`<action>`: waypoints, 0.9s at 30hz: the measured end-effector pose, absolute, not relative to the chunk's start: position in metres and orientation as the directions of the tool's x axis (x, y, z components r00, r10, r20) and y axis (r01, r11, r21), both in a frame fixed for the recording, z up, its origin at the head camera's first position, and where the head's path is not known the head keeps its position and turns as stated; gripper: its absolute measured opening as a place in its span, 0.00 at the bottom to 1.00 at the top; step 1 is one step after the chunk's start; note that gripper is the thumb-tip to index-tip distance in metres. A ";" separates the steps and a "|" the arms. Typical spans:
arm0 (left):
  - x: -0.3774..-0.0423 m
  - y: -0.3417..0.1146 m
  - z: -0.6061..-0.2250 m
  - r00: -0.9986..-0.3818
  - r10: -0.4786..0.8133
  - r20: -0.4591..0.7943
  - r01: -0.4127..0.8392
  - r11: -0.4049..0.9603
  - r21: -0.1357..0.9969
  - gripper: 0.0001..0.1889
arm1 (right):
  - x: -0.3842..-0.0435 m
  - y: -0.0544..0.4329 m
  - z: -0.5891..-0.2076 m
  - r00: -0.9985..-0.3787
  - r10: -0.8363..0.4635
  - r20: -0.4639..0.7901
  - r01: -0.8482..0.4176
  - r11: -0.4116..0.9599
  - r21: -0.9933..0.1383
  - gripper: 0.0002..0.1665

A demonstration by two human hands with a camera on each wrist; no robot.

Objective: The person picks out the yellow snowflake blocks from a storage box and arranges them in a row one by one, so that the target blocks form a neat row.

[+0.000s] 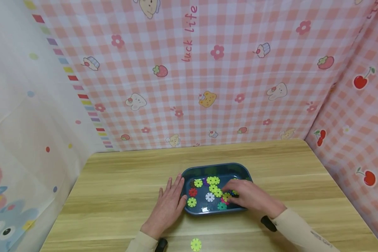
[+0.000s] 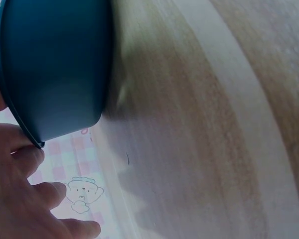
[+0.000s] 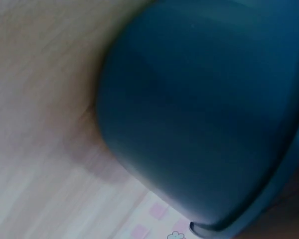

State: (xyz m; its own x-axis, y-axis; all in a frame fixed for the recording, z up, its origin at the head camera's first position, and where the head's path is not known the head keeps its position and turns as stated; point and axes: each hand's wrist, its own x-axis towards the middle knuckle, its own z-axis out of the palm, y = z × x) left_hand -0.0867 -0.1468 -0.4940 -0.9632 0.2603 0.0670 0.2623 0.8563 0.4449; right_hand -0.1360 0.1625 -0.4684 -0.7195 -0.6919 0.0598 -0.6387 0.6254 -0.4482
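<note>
A dark blue tray (image 1: 204, 209) stands on the wooden table with several notched plastic discs inside, mostly yellow-green. Among them are a red disc (image 1: 193, 192), a white disc (image 1: 210, 197) and a teal disc (image 1: 222, 206). My left hand (image 1: 167, 206) touches the tray's left side, fingers fairly straight and spread. In the left wrist view its fingers (image 2: 27, 159) lie at the tray's rim. Over the tray's right part, my right hand (image 1: 252, 196) reaches in, thumb and forefinger around a yellow disc (image 1: 226, 197). Whether they pinch it is unclear. The right wrist view shows mainly the tray's outer wall (image 3: 199, 114).
One yellow-green disc (image 1: 196, 244) lies on the wooden table (image 1: 119, 185) near its front edge, outside the tray. A pink checked cloth (image 1: 182, 84) hangs behind the table, with more cloth at both sides.
</note>
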 end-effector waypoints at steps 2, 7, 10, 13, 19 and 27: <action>-0.087 -0.147 -0.494 -0.963 0.260 0.065 0.261 0.857 0.445 0.31 | -0.137 0.161 -0.469 -0.726 -0.687 0.028 -0.625 0.642 -0.445 0.17; -0.087 -0.147 -0.495 -0.963 0.261 0.063 0.261 0.857 0.445 0.31 | -0.138 0.158 -0.470 -0.731 -0.683 -0.007 -0.610 0.657 -0.443 0.18; -0.087 -0.148 -0.495 -0.964 0.260 0.064 0.260 0.855 0.448 0.31 | -0.138 0.157 -0.470 -0.727 -0.687 -0.004 -0.613 0.651 -0.447 0.17; -0.087 -0.148 -0.495 -0.963 0.260 0.066 0.261 0.853 0.452 0.31 | -0.138 0.156 -0.470 -0.725 -0.688 -0.005 -0.612 0.649 -0.452 0.17; -0.087 -0.148 -0.495 -0.964 0.258 0.069 0.261 0.852 0.454 0.31 | -0.141 0.150 -0.472 -0.710 -0.705 -0.012 -0.614 0.627 -0.480 0.17; -0.087 -0.148 -0.495 -0.965 0.257 0.057 0.254 0.853 0.455 0.32 | -0.144 0.145 -0.476 -0.746 -0.665 -0.028 -0.550 0.641 -0.536 0.17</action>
